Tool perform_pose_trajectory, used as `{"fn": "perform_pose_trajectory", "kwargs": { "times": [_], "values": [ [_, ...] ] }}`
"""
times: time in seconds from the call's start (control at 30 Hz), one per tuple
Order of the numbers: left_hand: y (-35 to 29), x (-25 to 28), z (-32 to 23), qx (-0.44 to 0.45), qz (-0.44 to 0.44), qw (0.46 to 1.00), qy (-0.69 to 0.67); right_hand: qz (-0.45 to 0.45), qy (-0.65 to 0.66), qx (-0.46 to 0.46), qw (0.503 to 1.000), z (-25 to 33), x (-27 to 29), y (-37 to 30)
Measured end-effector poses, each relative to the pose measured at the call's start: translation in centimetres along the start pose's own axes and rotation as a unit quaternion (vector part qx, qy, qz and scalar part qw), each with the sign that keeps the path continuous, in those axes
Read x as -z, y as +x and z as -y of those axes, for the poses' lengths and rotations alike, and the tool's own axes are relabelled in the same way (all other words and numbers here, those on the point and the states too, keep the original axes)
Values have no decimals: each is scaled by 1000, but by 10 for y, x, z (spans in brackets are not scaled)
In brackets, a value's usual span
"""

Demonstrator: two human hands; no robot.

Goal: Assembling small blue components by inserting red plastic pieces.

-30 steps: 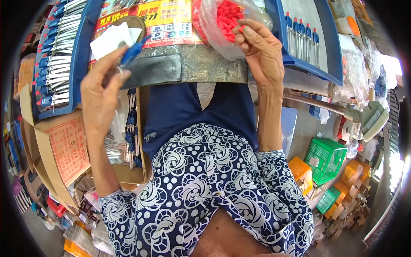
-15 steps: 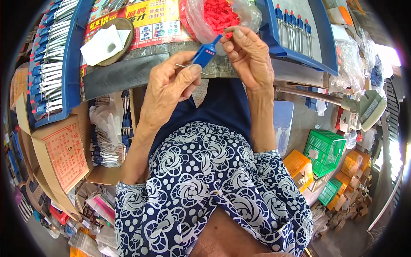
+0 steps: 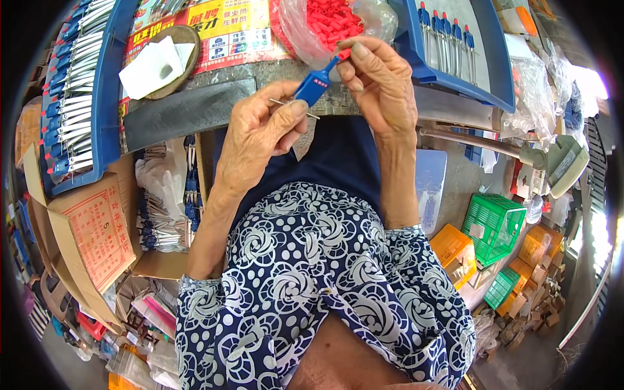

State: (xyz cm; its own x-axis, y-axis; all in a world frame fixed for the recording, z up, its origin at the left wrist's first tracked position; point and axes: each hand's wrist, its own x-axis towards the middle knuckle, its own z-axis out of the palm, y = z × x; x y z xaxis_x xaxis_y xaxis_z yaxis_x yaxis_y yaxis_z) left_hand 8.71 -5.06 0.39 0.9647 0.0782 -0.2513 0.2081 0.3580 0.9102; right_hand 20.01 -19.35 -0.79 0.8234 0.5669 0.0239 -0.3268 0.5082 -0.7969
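Between the thumb and fingers of my left hand (image 3: 263,130) is a blue plastic handle (image 3: 313,88) with a narrow neck pointing up and right. Thin metal wires stick out beside that thumb. My right hand (image 3: 383,84) pinches a small red plastic cap (image 3: 343,55), which meets the tip of the handle's neck. How far the cap sits over the tip I cannot tell. Just beyond both hands, a clear plastic bag (image 3: 296,29) holds a heap of red caps (image 3: 331,23).
Blue trays flank the bench: the left tray (image 3: 107,84) is full of blue-handled metal pieces, the right tray (image 3: 448,84) holds several red-tipped ones (image 3: 456,39). White paper (image 3: 153,68) lies on a round board (image 3: 188,58). An open carton (image 3: 94,227) stands lower left, green crates (image 3: 494,227) lower right.
The red cap has come down onto the tip of the blue handle's neck; before, it was held slightly apart to the right. My left hand has barely shifted.
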Motion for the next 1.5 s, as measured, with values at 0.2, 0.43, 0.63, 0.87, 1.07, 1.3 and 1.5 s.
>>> {"fn": "perform_pose_trajectory", "kwargs": {
  "times": [0.2,0.43,0.63,0.87,1.07,1.3,1.5],
  "values": [
    [0,0,0,8,-1,1000,1,-8,-22,8,1000,0,-4,-1],
    [-1,-1,0,10,-2,1000,2,-2,-24,3,1000,1,-4,-2],
    [-2,0,-1,9,2,1000,18,-4,-33,9,999,1,-3,-3],
    [-5,0,-3,5,-3,999,46,1,-66,16,998,2,-4,-3],
    [-7,-1,-7,7,-4,998,65,-1,-87,24,996,1,-5,-4],
    [-8,-1,-10,19,-5,996,90,-1,-125,41,991,-1,-4,-7],
    [-8,-1,-8,30,-9,995,90,-3,-154,63,986,-6,-4,-7]
  ]
}}
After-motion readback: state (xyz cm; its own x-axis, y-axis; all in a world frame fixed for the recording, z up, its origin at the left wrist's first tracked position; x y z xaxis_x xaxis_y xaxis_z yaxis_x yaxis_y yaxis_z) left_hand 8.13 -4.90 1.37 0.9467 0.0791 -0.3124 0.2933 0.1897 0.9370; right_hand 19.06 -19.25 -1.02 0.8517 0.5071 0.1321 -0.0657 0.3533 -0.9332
